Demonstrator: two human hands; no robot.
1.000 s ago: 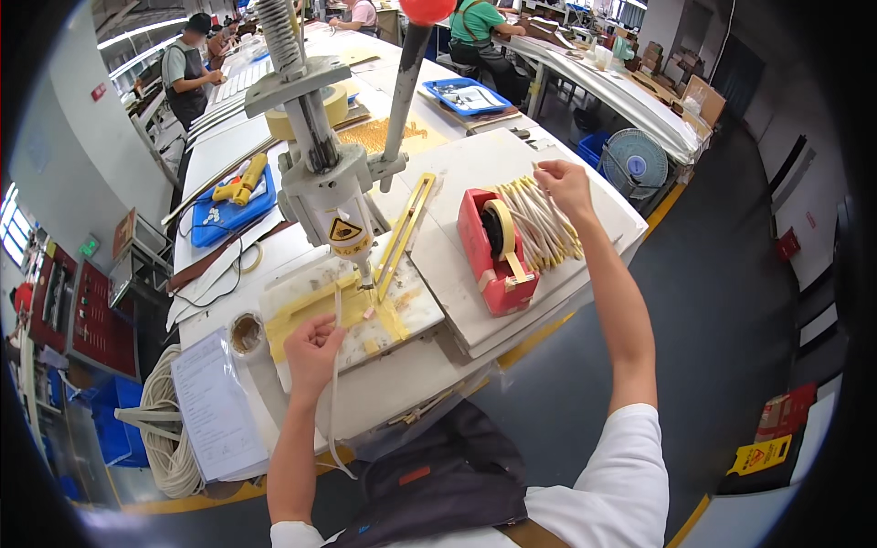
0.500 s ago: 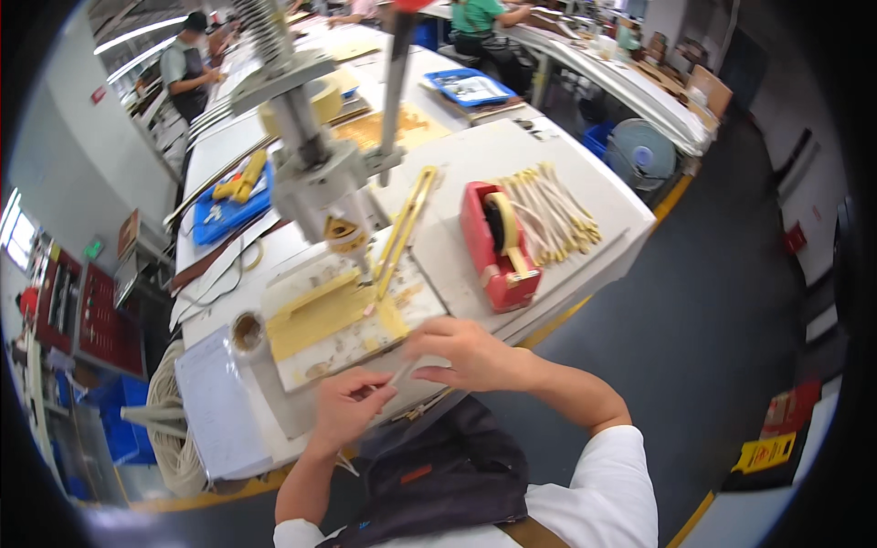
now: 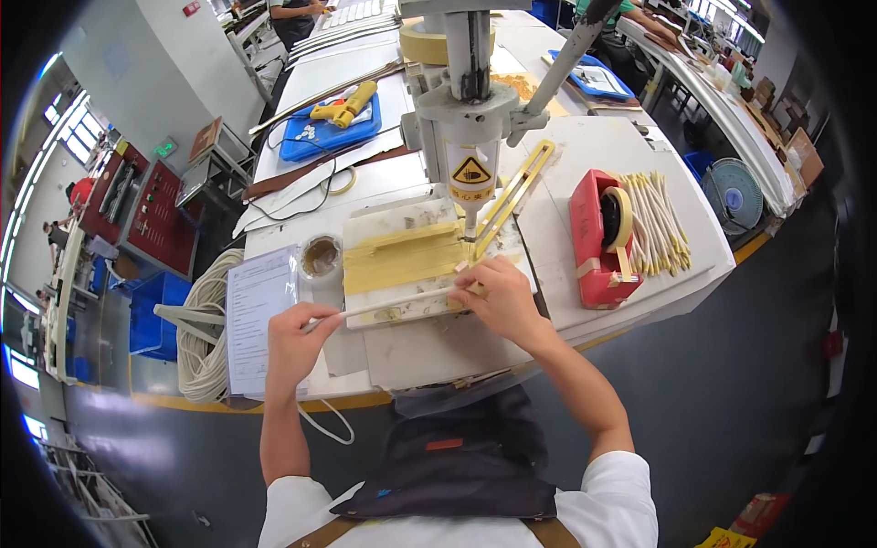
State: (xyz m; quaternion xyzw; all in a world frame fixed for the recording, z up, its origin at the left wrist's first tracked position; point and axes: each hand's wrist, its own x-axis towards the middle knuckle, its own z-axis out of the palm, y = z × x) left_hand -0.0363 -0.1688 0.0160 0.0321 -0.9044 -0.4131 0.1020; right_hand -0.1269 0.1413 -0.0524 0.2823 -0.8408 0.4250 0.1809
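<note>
A length of white cord (image 3: 393,301) stretches between my two hands, over the near edge of a board (image 3: 370,319) partly covered with yellow tape. My left hand (image 3: 294,345) is closed on the cord's left part, and a loop of white cord hangs below the table edge near that wrist. My right hand (image 3: 498,298) pinches the other end at the board's front right, just below the tip of a grey hand press (image 3: 470,128). A slotted yellow guide (image 3: 516,196) slants away from the press tip.
Right of the board stand a red tape dispenser (image 3: 590,265) and a bundle of cut cords (image 3: 650,224) with yellow ends. To the left are a tape roll (image 3: 320,258), a paper sheet (image 3: 260,315) and a cord coil (image 3: 203,342). A blue tray (image 3: 306,144) lies behind.
My hands have moved apart, and the cord now runs straight between them. My right hand has come closer to the press tip. The whole view has shifted.
</note>
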